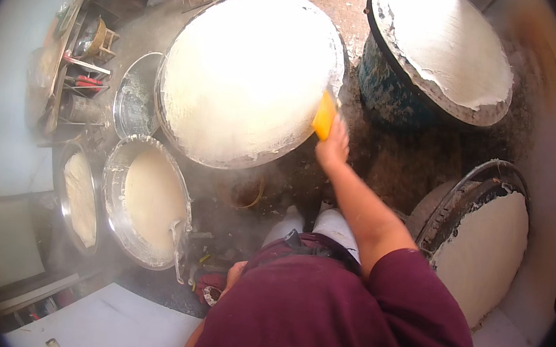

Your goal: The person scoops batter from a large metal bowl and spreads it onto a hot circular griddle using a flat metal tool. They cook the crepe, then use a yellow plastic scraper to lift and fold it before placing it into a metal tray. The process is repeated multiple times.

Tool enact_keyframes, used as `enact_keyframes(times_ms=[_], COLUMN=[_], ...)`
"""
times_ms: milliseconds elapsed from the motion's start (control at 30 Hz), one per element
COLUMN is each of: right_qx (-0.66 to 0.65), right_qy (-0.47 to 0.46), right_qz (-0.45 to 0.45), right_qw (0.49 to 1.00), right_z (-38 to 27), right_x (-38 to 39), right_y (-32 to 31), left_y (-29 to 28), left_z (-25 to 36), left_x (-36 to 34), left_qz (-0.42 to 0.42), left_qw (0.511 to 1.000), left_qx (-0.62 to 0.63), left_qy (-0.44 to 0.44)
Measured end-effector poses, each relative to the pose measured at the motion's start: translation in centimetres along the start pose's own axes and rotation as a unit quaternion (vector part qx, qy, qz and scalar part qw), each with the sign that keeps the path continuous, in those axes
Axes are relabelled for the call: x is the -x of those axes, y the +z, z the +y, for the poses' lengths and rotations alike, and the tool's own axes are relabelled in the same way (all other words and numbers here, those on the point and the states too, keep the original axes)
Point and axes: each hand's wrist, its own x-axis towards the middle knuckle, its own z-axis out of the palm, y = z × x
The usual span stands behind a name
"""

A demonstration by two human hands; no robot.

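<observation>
My right hand [335,144] is closed around a yellow flat scraper [324,115]. The scraper is at the right rim of a big round surface [251,78] coated with a smooth white layer, and its upper tip is near the rim. Low beside my body, my left hand [235,275] shows only in part, and its fingers are mostly hidden. Near it is a dark red cloth-like thing [211,281]. Left of that, a metal basin [114,168] holds cream-coloured batter [154,194], with a coated ladle-like handle [177,248] leaning over its rim.
A blue-green drum with a white-coated top [453,53] stands at the far right. Another white-topped round vessel [485,252] is near right. Further left are a smaller basin [79,199], a metal pan [137,96] and shelves [62,80]. A pale tabletop [106,325] lies near left. Steam drifts low.
</observation>
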Motion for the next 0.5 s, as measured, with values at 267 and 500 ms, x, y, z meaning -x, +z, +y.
enact_keyframes(times_ms=[267, 500], right_qx=[-0.037, -0.087], right_qy=[-0.037, -0.131], right_qz=[0.014, 0.039], right_qw=[0.999, 0.987], right_z=[0.8, 3.0], right_x=[-8.1, -0.5], right_y=[-8.0, -2.5], left_y=[0.0, -1.2], left_z=[1.0, -1.9], left_x=[-6.5, -11.0], left_qz=[0.06, -0.019], left_qw=[0.998, 0.999], left_qx=[-0.009, 0.024], left_qy=[-0.006, 0.01])
